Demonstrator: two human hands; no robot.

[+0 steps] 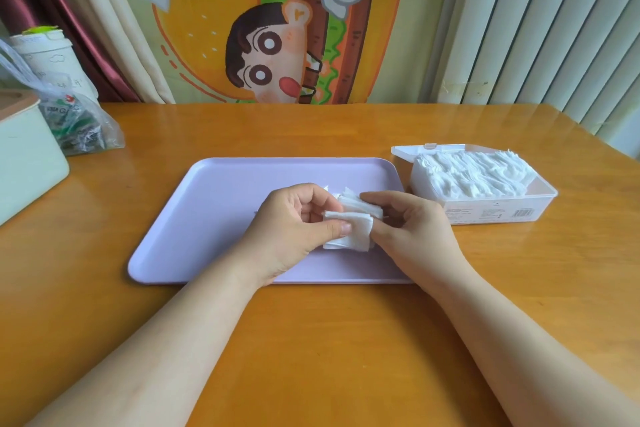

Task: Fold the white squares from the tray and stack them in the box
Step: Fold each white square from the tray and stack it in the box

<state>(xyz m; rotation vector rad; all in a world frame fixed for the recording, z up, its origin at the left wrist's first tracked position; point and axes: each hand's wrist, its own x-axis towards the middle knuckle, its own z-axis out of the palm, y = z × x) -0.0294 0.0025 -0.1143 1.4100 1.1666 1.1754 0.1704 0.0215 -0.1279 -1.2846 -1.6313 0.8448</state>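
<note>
Head view: at frame centre, the left hand [298, 218] and right hand [408, 222] both pinch white squares [353, 222] above a lilac tray [214, 204]; right of it, an open box [502, 210] holds stacked squares on the counter [311, 340].

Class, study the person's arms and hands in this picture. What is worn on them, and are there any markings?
Nothing is worn. The left forearm and right forearm are bare to the frame's edge, no sleeves showing. The left hand and right hand carry no gloves, rings, watch or bracelet. The left thumbnail is short and unpainted. No markings show.
</note>
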